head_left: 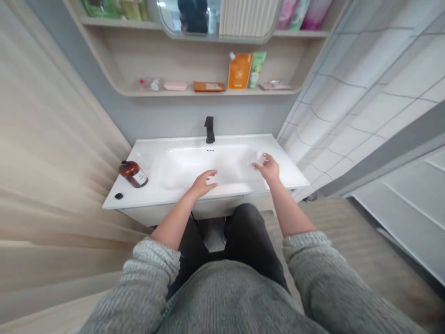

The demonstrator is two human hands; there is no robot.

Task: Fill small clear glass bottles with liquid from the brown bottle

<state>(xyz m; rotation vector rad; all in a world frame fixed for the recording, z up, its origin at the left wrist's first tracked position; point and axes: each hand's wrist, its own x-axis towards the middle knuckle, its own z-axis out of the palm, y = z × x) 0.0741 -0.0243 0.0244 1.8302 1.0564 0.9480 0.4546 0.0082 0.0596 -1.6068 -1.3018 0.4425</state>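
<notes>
My right hand [270, 169] is at the right end of the white sink [222, 183], its fingers closed around a small clear, glass-like container [256, 159]. Blur hides that container's exact shape. Over the front left of the basin, my left hand [204, 183] is empty, with thumb and fingers apart. A black faucet [209, 130] rises behind the basin, beyond both hands. On the counter to the left is a reddish-brown bottle [133, 174] with a white label. Close to it lies a small black cap-like piece [118, 195].
Above the sink, a wall shelf [156, 93] holds an orange pouch [239, 72], a green tube [257, 69], a pink case [175, 86] and an orange packet [209, 86]. A mirror [205, 18] hangs there. Curtains [52, 139] flank the left side; white tiles [368, 97] line the right.
</notes>
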